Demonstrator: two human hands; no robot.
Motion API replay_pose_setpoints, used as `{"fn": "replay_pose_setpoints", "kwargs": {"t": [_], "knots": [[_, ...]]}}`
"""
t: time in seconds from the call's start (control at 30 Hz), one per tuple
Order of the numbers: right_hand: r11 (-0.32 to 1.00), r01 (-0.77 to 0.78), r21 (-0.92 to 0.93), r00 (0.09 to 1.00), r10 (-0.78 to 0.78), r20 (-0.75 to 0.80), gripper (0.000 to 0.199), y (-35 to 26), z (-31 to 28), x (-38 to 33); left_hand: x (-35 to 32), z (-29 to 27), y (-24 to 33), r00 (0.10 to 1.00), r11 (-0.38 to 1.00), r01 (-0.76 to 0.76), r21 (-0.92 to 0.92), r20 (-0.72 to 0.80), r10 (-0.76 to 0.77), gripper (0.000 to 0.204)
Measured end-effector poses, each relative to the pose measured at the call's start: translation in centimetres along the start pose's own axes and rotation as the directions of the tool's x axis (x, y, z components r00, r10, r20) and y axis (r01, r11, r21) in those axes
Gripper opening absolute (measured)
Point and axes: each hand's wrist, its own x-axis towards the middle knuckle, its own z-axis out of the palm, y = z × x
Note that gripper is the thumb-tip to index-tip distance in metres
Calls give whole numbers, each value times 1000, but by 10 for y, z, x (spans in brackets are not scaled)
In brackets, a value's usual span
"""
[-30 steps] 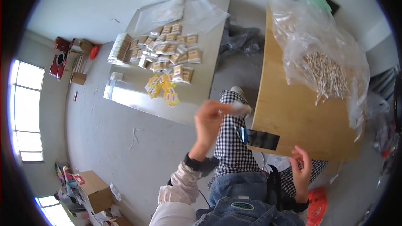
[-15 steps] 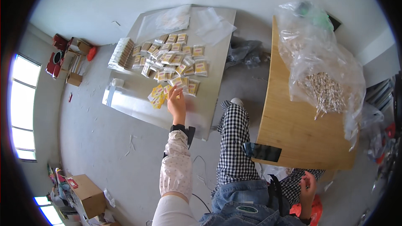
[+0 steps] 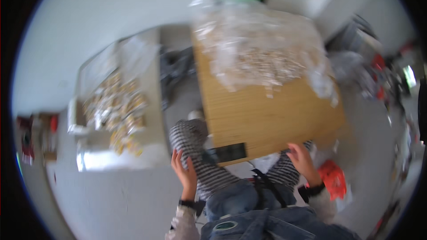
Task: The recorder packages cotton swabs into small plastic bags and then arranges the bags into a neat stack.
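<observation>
The picture is blurred by motion. My left hand (image 3: 186, 174) rests open against my left thigh in checked trousers (image 3: 195, 144). My right hand (image 3: 302, 162) lies on my right knee by the near edge of a wooden table (image 3: 271, 115), fingers spread, holding nothing that I can see. A dark phone (image 3: 227, 153) lies on the table's near corner between my hands. A big clear plastic bag (image 3: 262, 49) of small pale pieces covers the table's far half.
To the left stands a grey table (image 3: 151, 102) with several small yellow and white packets (image 3: 118, 111) spread over it. An orange-red bag (image 3: 333, 178) lies on the floor at my right. Clutter lines the right wall.
My left hand has drawn back from the packets on the grey table to my thigh. The view has swung right, bringing the wooden table to the middle. My right hand rose to my knee.
</observation>
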Motion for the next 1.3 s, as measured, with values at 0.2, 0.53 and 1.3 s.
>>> {"fn": "replay_pose_setpoints", "kwargs": {"t": [0.2, 0.53, 1.3], "knots": [[984, 16, -180, 962, -64, -264, 37, 94, -40, 62, -28, 13, 7, 989, 982, -114, 149, 107, 98, 54], [929, -224, -294, 732, -38, -680, 43, 223, -78, 157, -30, 10, 17, 956, 923, -152, 352, 291, 47, 63], [986, 16, -164, 517, -148, -843, 7, 170, -73, 178, -11, -4, 61, 951, 953, 48, 299, 278, -135, 50]]}}
